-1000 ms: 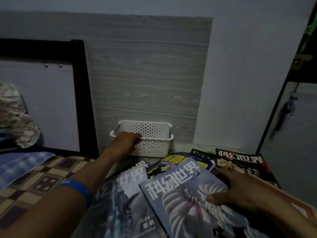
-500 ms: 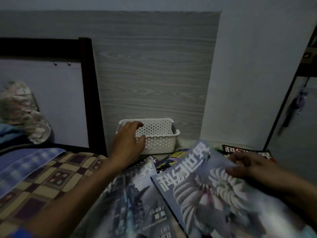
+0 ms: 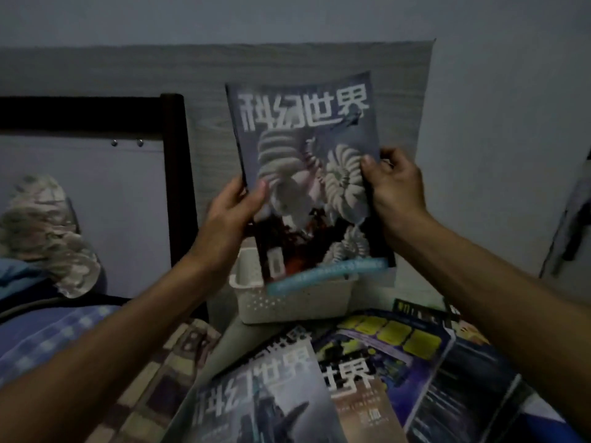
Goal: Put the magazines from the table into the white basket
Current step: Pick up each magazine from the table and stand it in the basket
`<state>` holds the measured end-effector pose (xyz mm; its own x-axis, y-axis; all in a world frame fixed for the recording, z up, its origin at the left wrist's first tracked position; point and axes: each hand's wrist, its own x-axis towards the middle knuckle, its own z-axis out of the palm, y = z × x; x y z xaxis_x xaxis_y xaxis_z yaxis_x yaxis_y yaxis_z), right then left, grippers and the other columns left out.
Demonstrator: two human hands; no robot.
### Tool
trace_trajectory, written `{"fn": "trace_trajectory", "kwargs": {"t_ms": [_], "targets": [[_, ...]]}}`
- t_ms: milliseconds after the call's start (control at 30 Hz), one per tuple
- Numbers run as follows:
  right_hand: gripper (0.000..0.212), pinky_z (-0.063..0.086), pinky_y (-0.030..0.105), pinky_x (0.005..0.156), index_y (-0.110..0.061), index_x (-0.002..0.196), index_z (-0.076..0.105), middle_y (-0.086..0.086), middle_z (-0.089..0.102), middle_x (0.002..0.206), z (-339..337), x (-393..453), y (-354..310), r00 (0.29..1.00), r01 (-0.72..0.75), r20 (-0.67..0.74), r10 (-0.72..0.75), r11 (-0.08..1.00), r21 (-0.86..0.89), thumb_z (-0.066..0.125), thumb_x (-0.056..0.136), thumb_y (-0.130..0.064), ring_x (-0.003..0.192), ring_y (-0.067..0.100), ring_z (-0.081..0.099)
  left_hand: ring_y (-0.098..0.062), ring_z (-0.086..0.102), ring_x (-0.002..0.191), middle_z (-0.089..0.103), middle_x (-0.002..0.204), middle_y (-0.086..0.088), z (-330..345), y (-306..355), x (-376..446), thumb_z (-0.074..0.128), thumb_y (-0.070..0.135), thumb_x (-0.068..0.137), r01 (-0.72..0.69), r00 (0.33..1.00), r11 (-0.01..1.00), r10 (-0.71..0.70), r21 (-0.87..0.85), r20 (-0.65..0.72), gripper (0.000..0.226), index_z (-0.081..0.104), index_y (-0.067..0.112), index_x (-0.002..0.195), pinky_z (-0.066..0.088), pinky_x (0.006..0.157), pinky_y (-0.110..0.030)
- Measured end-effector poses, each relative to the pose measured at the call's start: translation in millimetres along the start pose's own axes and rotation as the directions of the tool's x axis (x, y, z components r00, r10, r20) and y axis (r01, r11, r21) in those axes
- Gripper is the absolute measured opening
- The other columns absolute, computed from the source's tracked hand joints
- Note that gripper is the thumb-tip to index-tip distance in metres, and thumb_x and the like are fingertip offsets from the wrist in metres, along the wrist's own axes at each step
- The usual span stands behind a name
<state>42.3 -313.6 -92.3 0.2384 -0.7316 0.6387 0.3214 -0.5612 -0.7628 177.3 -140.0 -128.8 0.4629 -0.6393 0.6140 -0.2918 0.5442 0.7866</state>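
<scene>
Head cam looking down past both forearms: nearest to me, below and in front of the hands, a messy fan of loose magazines (image 3: 377, 375) is spread on the worktop (image 3: 224, 343), so plenty left to move. Further out, the left hand (image 3: 235, 207) is pinching the left edge of the held magazine (image 3: 307, 174), thumb on the cover and fingers hidden behind it. The right hand (image 3: 395, 187) is doing the same on the right edge, thumb in front, so both are clamped on the same copy at about mid-height, neither one clearly closer. The bit that matters: that magazine stands upright, long axis running up and down, title at the top, with only a slight lean. Its bottom edge sits straight below the hands, right at the mouth of the white basket (image 3: 297, 302), maybe already dipping inside, can't quite tell because the cover blocks the rim there. Basket's directly under the hands, up against the wood-grain wall panel (image 3: 128, 71). My guess is the next move is just straight down, and the basket looks shallow, so most of the magazine would stick out above it.
</scene>
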Motion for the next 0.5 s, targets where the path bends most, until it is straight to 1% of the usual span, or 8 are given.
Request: {"fn": "trace_trajectory", "kwargs": {"t_ms": [67,100,167,233,267,367,433,500], "targets": [[0.002,0.052,0.020,0.061,-0.007,0.099,0.056,0.000,0.064,0.076,21.1,18.9,18.0,0.999,-0.019,-0.034,0.021,0.999,0.042,0.056,0.097,-0.008,0.059,0.002,0.060,-0.010,0.068,0.095,0.071,0.103,0.006,-9.5,-23.9,26.9,0.057,0.017,0.096,-0.104,0.993,0.928,0.119,0.357,-0.022,0.019,0.060,0.033,0.107,0.055,0.072,-0.024],[0.004,0.053,0.022,0.063,-0.008,0.099,0.058,0.000,0.066,0.078,29.0,29.0,29.3,0.999,-0.032,-0.035,0.033,0.999,0.029,0.057,0.096,-0.010,0.062,0.003,0.062,-0.013,0.066,0.095,0.069,0.104,0.003,-14.5,-38.3,41.9,0.057,0.016,0.095,-0.097,0.987,0.857,0.147,0.506,-0.060,0.018,0.058,0.030,0.107,0.054,0.073,-0.026],[0.011,0.058,0.030,0.076,-0.010,0.102,0.066,0.002,0.072,0.089,36.1,50.7,59.0,0.998,-0.058,-0.023,0.055,0.987,-0.150,0.062,0.093,-0.015,0.078,0.010,0.067,-0.021,0.065,0.091,0.067,0.105,-0.006,-22.7,-70.1,72.2,0.058,0.017,0.095,0.028,0.986,0.750,0.088,0.661,-0.141,0.013,0.059,0.019,0.108,0.054,0.072,-0.033],[0.020,0.057,0.041,0.088,-0.011,0.108,0.072,0.006,0.075,0.104,36.9,58.9,85.0,0.992,-0.125,-0.012,0.128,0.937,-0.325,0.065,0.091,-0.020,0.095,0.020,0.069,-0.027,0.065,0.090,0.067,0.101,-0.010,-32.8,-96.6,88.9,0.059,0.018,0.095,0.165,0.982,0.663,-0.040,0.730,-0.186,0.013,0.062,0.011,0.106,0.052,0.071,-0.034],[0.023,0.056,0.044,0.090,-0.011,0.110,0.073,0.007,0.075,0.108,38.1,60.7,102.9,0.984,-0.171,-0.020,0.175,0.918,-0.358,0.066,0.090,-0.020,0.098,0.023,0.069,-0.027,0.064,0.089,0.067,0.100,-0.010,-36.5,-113.0,93.6,0.061,0.018,0.094,0.202,0.977,0.625,-0.076,0.754,-0.199,0.013,0.063,0.011,0.104,0.049,0.069,-0.031],[0.017,0.058,0.051,0.084,-0.011,0.100,0.076,0.011,0.076,0.101,41.2,56.4,149.4,0.943,-0.331,-0.071,0.326,0.890,-0.314,0.069,0.087,-0.019,0.093,0.032,0.071,-0.022,0.061,0.085,0.069,0.100,-0.008,-40.2,-150.0,91.6,0.066,0.018,0.090,0.208,0.975,0.567,-0.052,0.797,-0.217,0.017,0.066,0.013,0.106,0.044,0.069,-0.030],[0.010,0.059,0.053,0.078,-0.012,0.090,0.076,0.011,0.077,0.093,44.1,53.9,171.0,0.922,-0.386,-0.086,0.377,0.878,-0.283,0.071,0.086,-0.018,0.086,0.033,0.072,-0.024,0.063,0.081,0.070,0.095,-0.008,-42.5,-163.6,89.2,0.069,0.019,0.088,0.198,0.976,0.553,-0.035,0.810,-0.214,0.016,0.066,0.015,0.103,0.050,0.068,-0.034],[0.012,0.060,0.052,0.077,-0.011,0.094,0.075,0.012,0.077,0.093,46.8,52.1,182.4,0.903,-0.428,-0.089,0.420,0.867,-0.256,0.071,0.085,-0.018,0.083,0.034,0.073,-0.025,0.064,0.079,0.069,0.091,-0.008,-46.2,-170.6,89.4,0.071,0.019,0.087,0.209,0.973,0.534,-0.026,0.819,-0.231,0.016,0.065,0.015,0.101,0.056,0.070,-0.041]]}}
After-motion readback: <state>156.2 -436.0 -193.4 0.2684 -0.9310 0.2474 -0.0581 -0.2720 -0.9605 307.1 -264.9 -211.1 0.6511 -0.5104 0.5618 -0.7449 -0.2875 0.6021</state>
